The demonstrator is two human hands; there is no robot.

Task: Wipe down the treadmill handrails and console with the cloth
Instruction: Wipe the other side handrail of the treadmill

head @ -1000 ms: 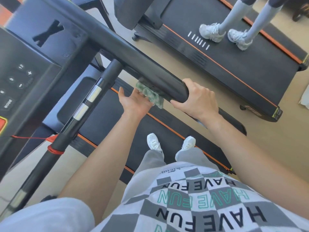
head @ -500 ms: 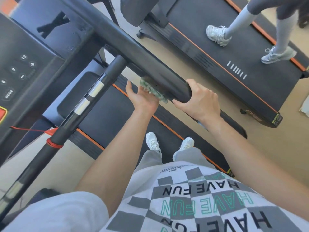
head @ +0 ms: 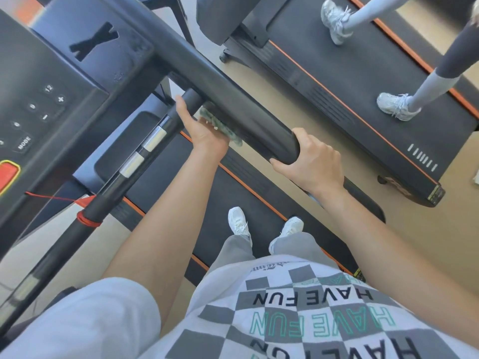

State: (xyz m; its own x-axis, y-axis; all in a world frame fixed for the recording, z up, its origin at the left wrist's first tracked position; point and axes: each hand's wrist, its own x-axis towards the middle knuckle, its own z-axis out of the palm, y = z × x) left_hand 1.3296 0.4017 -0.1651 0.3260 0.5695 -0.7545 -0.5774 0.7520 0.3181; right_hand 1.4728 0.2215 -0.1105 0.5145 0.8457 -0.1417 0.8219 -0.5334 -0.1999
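Cloth pressed under the handrail, both hands at the bar

Head view: the left hand (head: 204,130) is reaching up palm-first beneath the thick black handrail (head: 233,99), pressing the green cloth (head: 221,125) against the rail's underside. Its fingertips are hiding behind the rail, so whether they are curling or lying flat cannot be told. The right hand (head: 315,161) is wrapping the rail's free end, fingers over the top and thumb underneath.

A thinner grip bar (head: 145,151) with silver bands is crossing just beside the left thumb and meeting the handrail there, crowding that side. The console (head: 51,99) is filling the upper left, and a red cord (head: 51,196) is running from it to a red band on the thin bar. Below, the person's white shoes (head: 239,221) are standing on the belt (head: 181,177).

Bare rail is lying open between the two hands. Beyond a strip of tan floor (head: 311,112), another person's shoes (head: 396,106) are stepping on a neighbouring treadmill (head: 350,81).
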